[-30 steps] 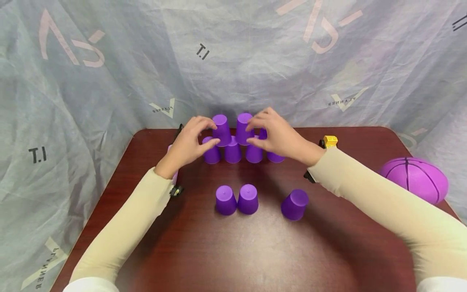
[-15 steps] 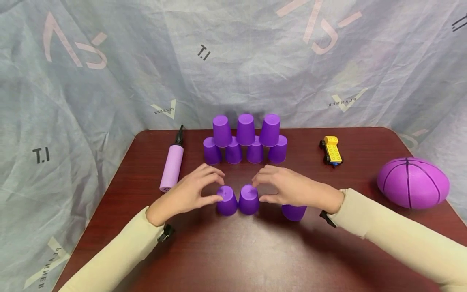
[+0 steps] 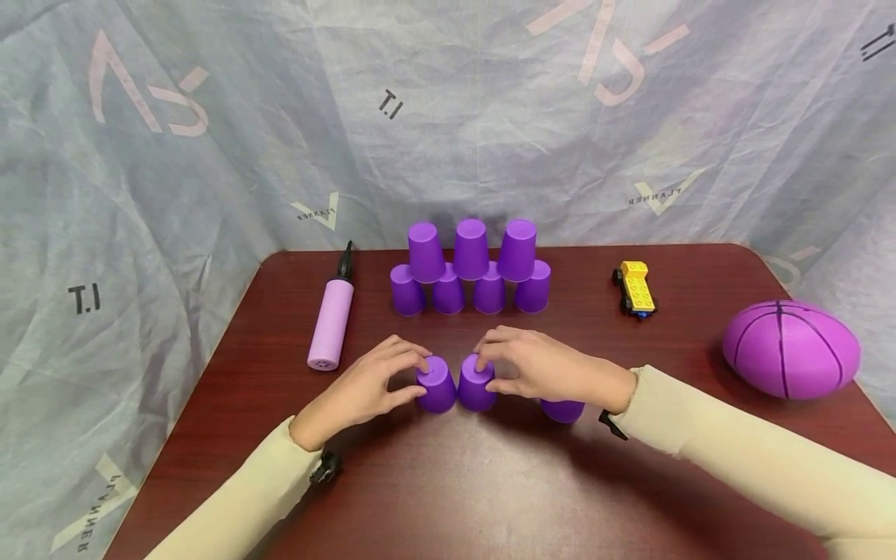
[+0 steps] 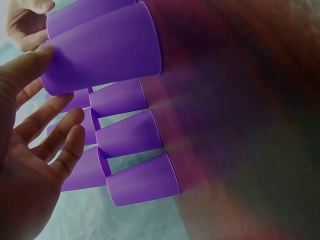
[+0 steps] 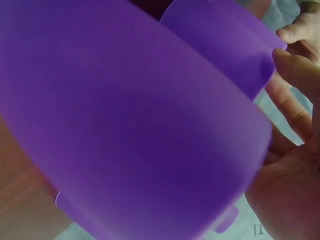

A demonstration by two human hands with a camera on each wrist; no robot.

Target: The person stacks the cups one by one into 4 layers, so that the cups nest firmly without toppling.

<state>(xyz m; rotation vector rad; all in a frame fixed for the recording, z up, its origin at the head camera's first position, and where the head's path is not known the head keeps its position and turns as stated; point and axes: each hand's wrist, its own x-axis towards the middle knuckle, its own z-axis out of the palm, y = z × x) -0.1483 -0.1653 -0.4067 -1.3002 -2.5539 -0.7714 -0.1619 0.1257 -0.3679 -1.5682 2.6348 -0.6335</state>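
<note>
Two upside-down purple cups stand side by side on the table in the head view. At the left cup (image 3: 439, 391) my left hand (image 3: 365, 386) pinches near its upper end with thumb and index finger; the other fingers spread behind it in the left wrist view. My right hand (image 3: 542, 365) pinches the right cup (image 3: 476, 393) the same way, fingertips at its top. A third purple cup (image 3: 562, 411) stands further right, partly hidden under the right hand. It fills much of the right wrist view as a large purple cup (image 5: 135, 125).
Toward the back, a row of purple cups (image 3: 408, 292) carries three more upside-down cups (image 3: 471, 250). A pink hand pump (image 3: 331, 323) lies left. A yellow toy car (image 3: 637, 289) and a purple ball (image 3: 791, 350) are at the right. Grey cloth (image 3: 448, 117) hangs behind the table (image 3: 434, 498).
Both hands have come back from the rear cups to the two front cups and closed on their tops. A third cup now shows plainly on the rear upper row.
</note>
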